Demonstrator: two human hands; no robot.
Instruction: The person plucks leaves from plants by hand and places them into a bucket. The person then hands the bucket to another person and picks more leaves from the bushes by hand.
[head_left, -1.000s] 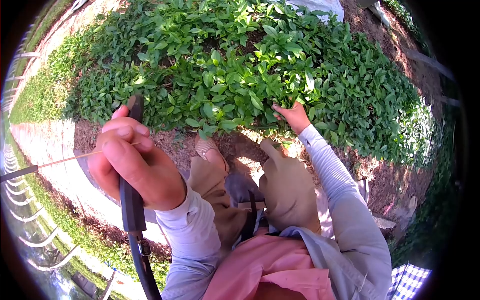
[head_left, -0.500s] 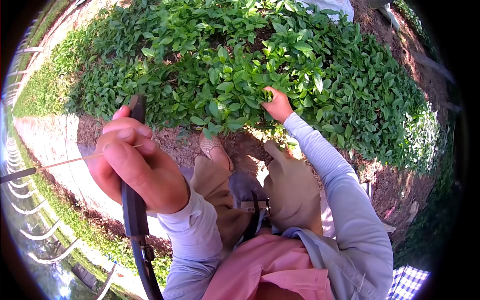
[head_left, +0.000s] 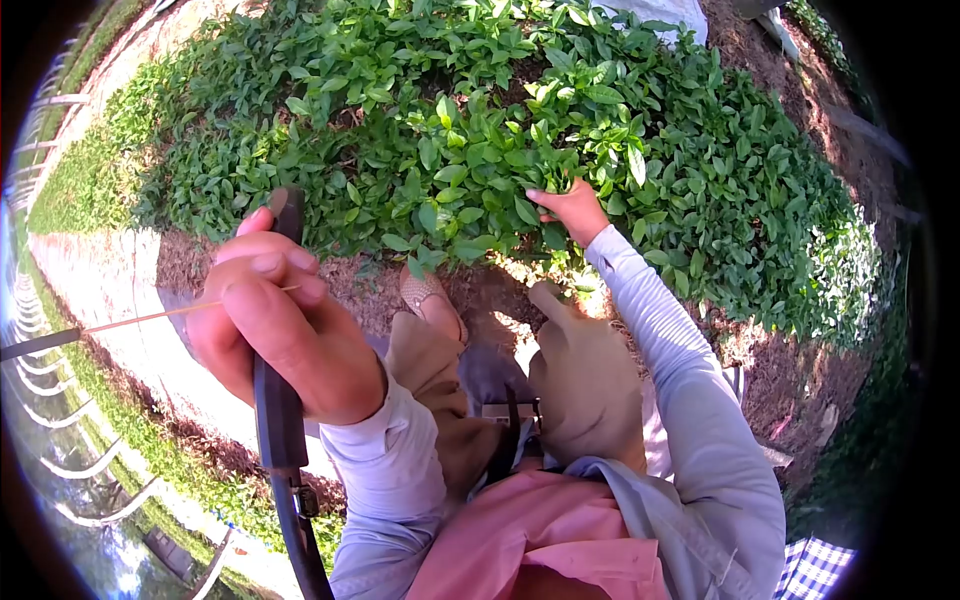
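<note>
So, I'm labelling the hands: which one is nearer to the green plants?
The right. The right hand is at the near side of the green plants; the left hand is raised close to the camera, apart from them.

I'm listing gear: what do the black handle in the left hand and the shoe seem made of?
Handle: probably hard plastic, perhaps rubber-coated; smooth and dark with a dull sheen. Shoe: maybe woven fabric or perforated synthetic, matte; its beige upper shows a fine mesh-like pattern.
</note>
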